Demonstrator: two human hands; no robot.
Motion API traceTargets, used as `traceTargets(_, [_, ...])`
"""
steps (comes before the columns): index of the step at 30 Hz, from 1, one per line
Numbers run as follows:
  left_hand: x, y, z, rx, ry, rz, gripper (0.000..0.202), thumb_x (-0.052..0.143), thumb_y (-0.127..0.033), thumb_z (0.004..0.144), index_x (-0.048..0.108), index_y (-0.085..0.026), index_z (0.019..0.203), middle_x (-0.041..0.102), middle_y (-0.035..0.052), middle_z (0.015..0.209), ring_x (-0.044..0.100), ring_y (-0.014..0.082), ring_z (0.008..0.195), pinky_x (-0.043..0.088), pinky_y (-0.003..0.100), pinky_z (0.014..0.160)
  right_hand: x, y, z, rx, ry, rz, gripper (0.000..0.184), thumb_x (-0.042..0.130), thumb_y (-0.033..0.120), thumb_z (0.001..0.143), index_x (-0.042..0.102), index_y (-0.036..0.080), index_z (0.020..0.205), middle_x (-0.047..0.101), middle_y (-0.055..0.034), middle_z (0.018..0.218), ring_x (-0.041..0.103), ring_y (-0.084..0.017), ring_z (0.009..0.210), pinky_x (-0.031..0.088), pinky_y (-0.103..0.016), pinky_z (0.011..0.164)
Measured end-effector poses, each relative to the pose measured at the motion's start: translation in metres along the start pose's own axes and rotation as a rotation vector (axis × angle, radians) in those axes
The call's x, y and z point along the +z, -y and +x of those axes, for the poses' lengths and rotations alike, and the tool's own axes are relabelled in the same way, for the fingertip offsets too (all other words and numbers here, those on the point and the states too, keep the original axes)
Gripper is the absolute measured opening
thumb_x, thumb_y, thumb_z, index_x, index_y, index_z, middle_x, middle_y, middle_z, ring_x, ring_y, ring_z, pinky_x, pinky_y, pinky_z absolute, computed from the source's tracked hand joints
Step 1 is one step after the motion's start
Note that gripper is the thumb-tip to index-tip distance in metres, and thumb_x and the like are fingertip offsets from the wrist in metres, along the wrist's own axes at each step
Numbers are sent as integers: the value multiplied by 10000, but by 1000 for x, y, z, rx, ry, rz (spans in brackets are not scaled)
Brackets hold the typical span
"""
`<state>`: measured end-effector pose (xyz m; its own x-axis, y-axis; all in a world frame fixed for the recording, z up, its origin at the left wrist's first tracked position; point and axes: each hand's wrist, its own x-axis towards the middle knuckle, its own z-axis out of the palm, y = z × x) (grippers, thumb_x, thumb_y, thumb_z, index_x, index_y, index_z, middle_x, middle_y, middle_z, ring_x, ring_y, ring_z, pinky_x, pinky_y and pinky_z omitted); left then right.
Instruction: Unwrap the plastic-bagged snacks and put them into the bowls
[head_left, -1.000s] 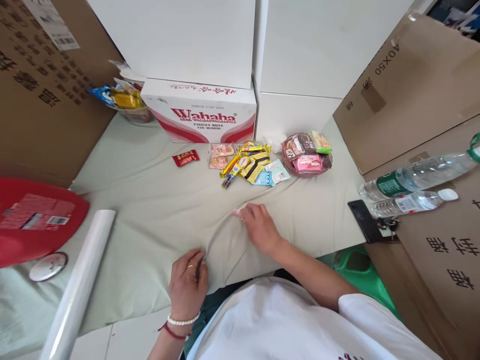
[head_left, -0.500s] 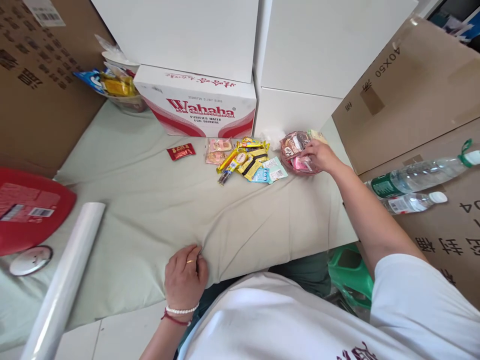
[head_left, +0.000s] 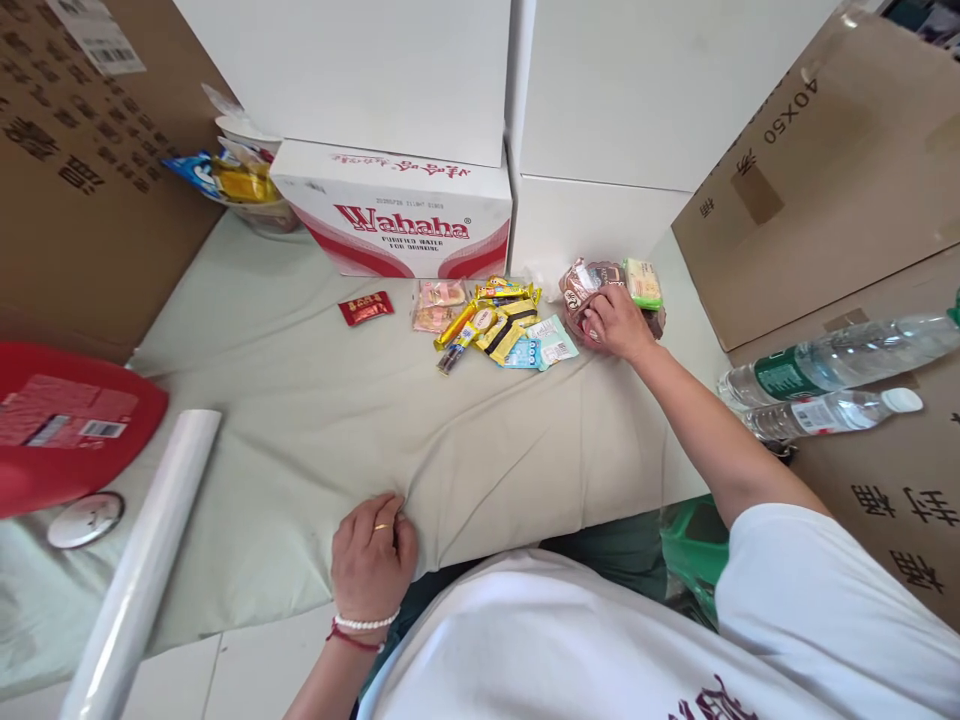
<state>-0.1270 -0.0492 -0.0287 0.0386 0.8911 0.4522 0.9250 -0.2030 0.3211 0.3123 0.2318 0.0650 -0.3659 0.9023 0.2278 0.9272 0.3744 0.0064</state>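
Note:
My right hand (head_left: 621, 322) reaches over a round brownish basket (head_left: 657, 322) by the white cabinets. Its fingers are closed on a pink snack packet (head_left: 591, 323), mostly covered by the hand. Brown-and-white wrapped snacks (head_left: 576, 284) and a green-and-yellow packet (head_left: 643, 283) sit in the basket around it. Near the table's front edge, my left hand (head_left: 374, 555) rests with its fingers curled in, holding nothing visible. Left of the basket lie light blue packets (head_left: 553, 341), yellow snack packets (head_left: 504, 332), pink-labelled clear packets (head_left: 439, 303) and a red packet (head_left: 366, 308).
A Wahaha water carton (head_left: 405, 215) stands behind the snacks. A bowl of packets (head_left: 262, 213) is at the back left. On the left are a white roll (head_left: 146, 560), a red object (head_left: 75, 425) and a round tin-like disc (head_left: 86, 520). Bottles (head_left: 832, 360) lie on the right.
My right hand has shifted left across the basket, and its fingers now close over the pink packet. The green-and-yellow packet shows more fully. My left hand stays in place.

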Motion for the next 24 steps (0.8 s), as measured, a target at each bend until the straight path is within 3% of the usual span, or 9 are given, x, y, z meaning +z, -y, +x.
traceTargets(3, [0, -1, 0, 7, -4, 10, 264, 589, -133, 891, 676, -214, 1126, 739, 115, 1112, 670, 295, 1053, 516, 463, 961, -13, 8, -3, 86, -86, -48, 432, 390, 442, 1057, 708, 160, 1135, 607, -196, 1299, 497, -379, 1250, 395, -567, 1087])
traceTargets(6, [0, -1, 1, 23, -14, 23, 261, 594, -127, 886, 671, -213, 1120, 736, 112, 1101, 667, 292, 1037, 514, 453, 952, -30, 22, 2, 148, -181, -75, 428, 414, 439, 1043, 706, 179, 1216, 597, -197, 1373, 439, -424, 1342, 322, -654, 1128])
traceTargets(11, [-1, -3, 3, 54, -36, 45, 253, 588, -113, 890, 663, -201, 1115, 732, 119, 1092, 658, 290, 1027, 510, 437, 936, -34, 31, 27, -95, -5, -43, 431, 418, 326, 1041, 626, 241, 1409, 612, -112, 1464, 358, -352, 1484, 139, -661, 1258])
traceTargets(13, [-1, -3, 2, 59, -29, 48, 255, 585, -114, 896, 658, -202, 1124, 731, 116, 1097, 658, 286, 1033, 506, 433, 952, -25, 22, 31, -20, 48, -33, 444, 372, 292, 1053, 638, 226, 1402, 621, -106, 1478, 363, -336, 1501, 91, -677, 1267])
traceTargets(17, [-1, -4, 1, 36, -13, 47, 254, 589, -117, 897, 662, -208, 1123, 734, 106, 1107, 667, 279, 1040, 503, 427, 960, -3, 4, 22, 198, 57, -14, 516, 318, 301, 1068, 591, 120, 1467, 553, -151, 1565, 395, -340, 1501, 185, -641, 1261])
traceTargets(20, [0, -4, 0, 35, -35, 51, 243, 598, -106, 890, 672, -195, 1104, 738, 109, 1091, 672, 276, 1025, 511, 424, 945, 3, 2, 16, 192, 47, -55, 524, 332, 295, 1059, 574, 90, 1476, 551, -165, 1562, 383, -350, 1507, 178, -641, 1260])
traceTargets(24, [0, -3, 1, 61, -66, 60, 233, 616, -87, 880, 683, -179, 1083, 744, 112, 1069, 675, 273, 1006, 518, 419, 925, -9, 17, 16, 188, 36, -113, 507, 353, 286, 1049, 566, 130, 1481, 517, -168, 1585, 356, -368, 1505, 153, -676, 1237])
